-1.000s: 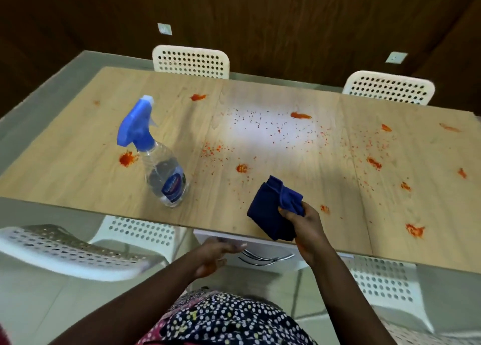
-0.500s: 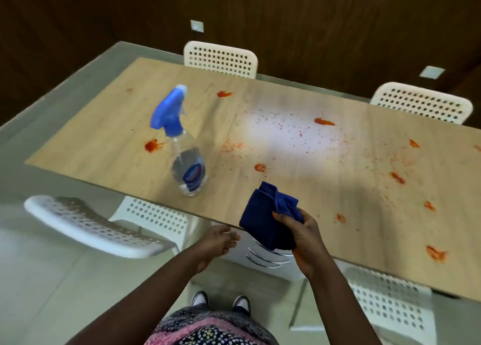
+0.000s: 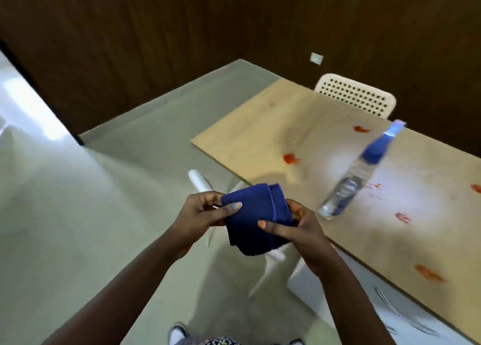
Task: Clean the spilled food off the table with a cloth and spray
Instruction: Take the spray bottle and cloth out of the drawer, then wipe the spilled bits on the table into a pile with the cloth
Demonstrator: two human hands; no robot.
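Cloth (image 3: 256,219), dark blue and folded into a thick wad, is held in the air by both hands, off the near left corner of the worktop (image 3: 325,141) and above the floor. Left hand (image 3: 200,214) grips its left edge, thumb on top and fingers curled underneath. Right hand (image 3: 299,227) grips the right side, thumb laid across the fabric, fingers wrapped behind. Spray bottle (image 3: 354,178), clear with a blue trigger head, stands on the worktop just right of the hands, blurred. Red food smears (image 3: 291,158) dot the wood around it. One white perforated chair (image 3: 356,97) sits at the far side, another (image 3: 203,186) partly hidden behind the cloth
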